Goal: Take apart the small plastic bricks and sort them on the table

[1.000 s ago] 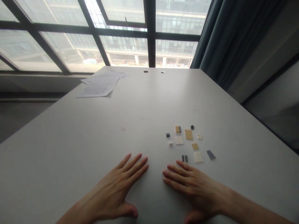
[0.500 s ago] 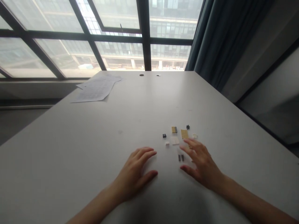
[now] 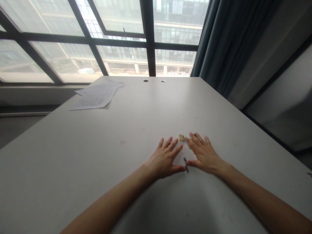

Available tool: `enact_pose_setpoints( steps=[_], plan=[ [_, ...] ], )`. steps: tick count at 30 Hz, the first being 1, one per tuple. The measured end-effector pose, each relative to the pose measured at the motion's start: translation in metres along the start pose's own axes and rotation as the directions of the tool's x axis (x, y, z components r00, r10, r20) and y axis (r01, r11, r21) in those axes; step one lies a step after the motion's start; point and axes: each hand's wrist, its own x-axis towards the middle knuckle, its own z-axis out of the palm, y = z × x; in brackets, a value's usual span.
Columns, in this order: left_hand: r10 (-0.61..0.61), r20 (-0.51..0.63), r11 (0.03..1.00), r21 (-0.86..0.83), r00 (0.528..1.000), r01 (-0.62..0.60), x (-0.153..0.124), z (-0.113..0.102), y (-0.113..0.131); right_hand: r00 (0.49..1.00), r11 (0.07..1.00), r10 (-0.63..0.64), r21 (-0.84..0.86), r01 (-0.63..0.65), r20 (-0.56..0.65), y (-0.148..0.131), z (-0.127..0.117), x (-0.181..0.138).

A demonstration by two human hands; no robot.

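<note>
Low in the middle of the frame, the left hand [image 3: 165, 158] and right hand [image 3: 204, 155] lie palm-down on the tabletop [image 3: 219, 107], fingers spread flat, gripping nothing. A thin grey plate [image 3: 186, 164] lies between the thumbs, its long axis pointing up-frame, about equally near both. Just beyond, between the fingertips, sits a tan brick [image 3: 181, 137]. Papers [image 3: 96, 96] lie upper left.

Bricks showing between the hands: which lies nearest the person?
The narrow dark grey plate, between the two thumbs. The tan-and-grey brick sits farther off, up between the fingers of the left hand and right hand.
</note>
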Motion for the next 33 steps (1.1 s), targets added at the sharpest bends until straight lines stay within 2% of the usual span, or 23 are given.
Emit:
enact_pose_setpoints(
  steps=[5,9,14,18,21,23,25,28,30,33],
  plan=[
    [-0.078,-0.023,0.997,0.012,0.997,0.078,-0.021,-0.006,-0.006,0.985,0.983,-0.154,0.110,0.145,0.073,-0.008,-0.008,0.037],
    [-0.189,-0.026,0.981,0.026,0.982,0.190,-0.043,-0.006,-0.009,0.959,0.944,-0.277,0.205,0.259,0.065,-0.038,-0.012,0.056],
    [-0.328,-0.100,0.937,0.089,0.939,0.337,-0.078,0.004,-0.009,0.919,0.862,-0.395,0.346,0.370,0.000,-0.086,-0.011,0.070],
    [-0.332,-0.139,0.929,0.126,0.933,0.349,-0.105,0.003,-0.015,0.891,0.777,-0.452,0.473,0.415,-0.038,-0.102,-0.018,0.069],
    [-0.306,-0.134,0.938,0.129,0.943,0.323,-0.115,0.000,-0.021,0.895,0.767,-0.442,0.491,0.412,-0.061,-0.081,-0.025,0.052],
    [-0.288,-0.118,0.945,0.123,0.950,0.302,-0.115,-0.003,-0.023,0.938,0.846,-0.335,0.410,0.340,-0.087,-0.050,-0.024,0.033],
    [-0.258,-0.102,0.957,0.108,0.961,0.269,-0.110,-0.006,-0.024,0.980,0.940,-0.155,0.287,0.185,-0.122,-0.014,-0.016,0.011],
    [-0.170,-0.056,0.982,0.072,0.984,0.173,-0.093,-0.011,-0.022,0.988,0.990,0.061,0.134,-0.042,-0.142,0.029,0.002,-0.019],
    [-0.115,-0.011,0.992,0.049,0.993,0.116,-0.078,-0.014,-0.021,0.994,0.996,0.055,0.080,-0.048,-0.093,0.039,0.009,-0.031],
    [-0.101,0.021,0.995,0.022,0.995,0.100,-0.062,-0.019,-0.020,0.998,0.995,-0.052,0.082,0.055,-0.034,0.022,0.009,-0.035]
  ],
)
